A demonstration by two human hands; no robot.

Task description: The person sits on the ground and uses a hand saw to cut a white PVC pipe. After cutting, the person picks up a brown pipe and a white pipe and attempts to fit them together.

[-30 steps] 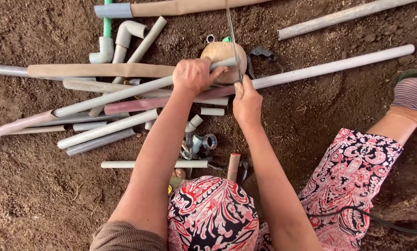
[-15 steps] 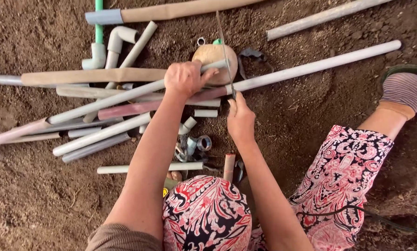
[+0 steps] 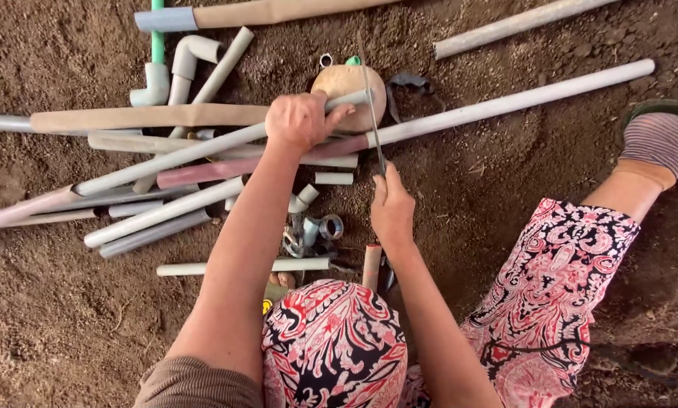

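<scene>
Step in hand: sawing. The pipe (image 3: pixel 225 145) is clamped on the stone (image 3: pixel 348 92) at 12 o'clock by the left hand (image 3: pixel 299 121); the saw blade (image 3: pixel 370 98) is gripped by the right hand (image 3: pixel 392 211). A steady stroke across the pipe is judged necessary.

The left hand (image 3: pixel 299 121) is clamped down on a grey pipe (image 3: pixel 203 149), pinning it across a round tan stone (image 3: pixel 348 87) on the bare dirt ground (image 3: pixel 52 325). The right hand (image 3: pixel 392 211) grips the near end of a thin saw blade (image 3: pixel 370 98), which stands across the pipe just beside the left thumb (blade nearly upright in the picture, teeth too fine to make out). A long white pipe (image 3: pixel 520 102) runs off to the right from the same spot. More pipe lengths and an elbow fitting (image 3: pixel 191 53) lie heaped to the left, and small metal fittings (image 3: pixel 320 230) sit between the forearms. A knee in red patterned cloth (image 3: pixel 331 347) pokes up below.
</scene>
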